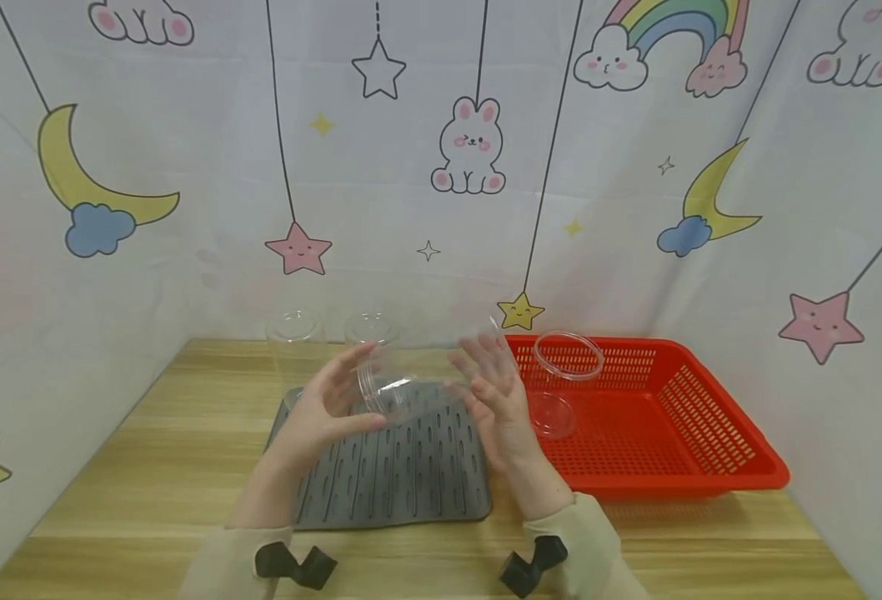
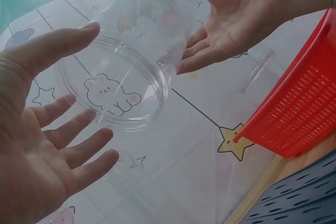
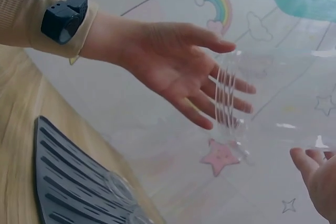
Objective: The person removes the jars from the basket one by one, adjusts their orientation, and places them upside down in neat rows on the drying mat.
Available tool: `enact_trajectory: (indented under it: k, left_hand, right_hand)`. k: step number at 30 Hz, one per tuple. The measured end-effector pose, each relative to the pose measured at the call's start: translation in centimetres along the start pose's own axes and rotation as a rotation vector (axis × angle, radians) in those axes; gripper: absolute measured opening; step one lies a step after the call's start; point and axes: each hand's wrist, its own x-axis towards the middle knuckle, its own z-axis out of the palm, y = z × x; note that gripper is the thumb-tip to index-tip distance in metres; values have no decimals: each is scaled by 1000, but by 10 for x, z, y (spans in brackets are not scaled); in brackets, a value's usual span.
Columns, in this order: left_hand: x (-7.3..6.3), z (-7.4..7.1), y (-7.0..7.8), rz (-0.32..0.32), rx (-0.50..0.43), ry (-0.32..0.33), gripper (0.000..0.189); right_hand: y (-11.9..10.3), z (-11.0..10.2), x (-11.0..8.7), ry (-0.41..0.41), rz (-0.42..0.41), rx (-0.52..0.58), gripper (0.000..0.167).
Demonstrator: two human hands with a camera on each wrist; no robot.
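Observation:
A clear plastic jar (image 1: 422, 385) lies sideways in the air between my hands, above a grey ridged mat (image 1: 403, 467). Its threaded mouth (image 3: 226, 98) faces my left hand (image 1: 328, 408). That hand's thumb and spread, fairly straight fingers stand around the mouth; firm contact is hard to judge through the transparent plastic. My right hand (image 1: 497, 404) holds the jar's other end, thumb on one side and fingers on the other, as the left wrist view shows. In the right wrist view, only some fingertips (image 3: 310, 169) of my right hand appear under the jar.
Two more clear jars (image 1: 294, 354) (image 1: 371, 330) stand behind my left hand, toward the mat's back edge. On the right, a red plastic basket (image 1: 711, 479) holds another clear jar (image 1: 568, 357). A printed cloth (image 1: 426, 167) hangs behind the wooden table (image 1: 133, 475).

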Motion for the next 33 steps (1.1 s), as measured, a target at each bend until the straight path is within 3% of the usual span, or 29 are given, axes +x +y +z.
enact_trajectory:
  k: [3, 8, 11, 16, 22, 33]
  left_hand:
    - [-2, -5, -1, 38, 10, 4, 80]
    - [-4, -17, -4, 193, -13, -7, 68]
    - [-7, -26, -4, 230, -30, -6, 62]
    - [-13, -40, -2, 210, -12, 66, 57]
    - [-21, -59, -3, 195, 8, 143, 56]
    - [-36, -93, -18, 102, 42, 174, 45]
  right_hand:
    - [-3, -1, 3, -2, -17, -39, 84]
    - [-6, -2, 4, 6, -46, -140, 93]
    - [-8, -4, 4, 20, -67, -225, 96]
    - [-5, -4, 6, 78, -104, -300, 97]
    - [4, 1, 6, 208, -107, -486, 89]
    - [37, -1, 10, 304, -168, -664, 88]
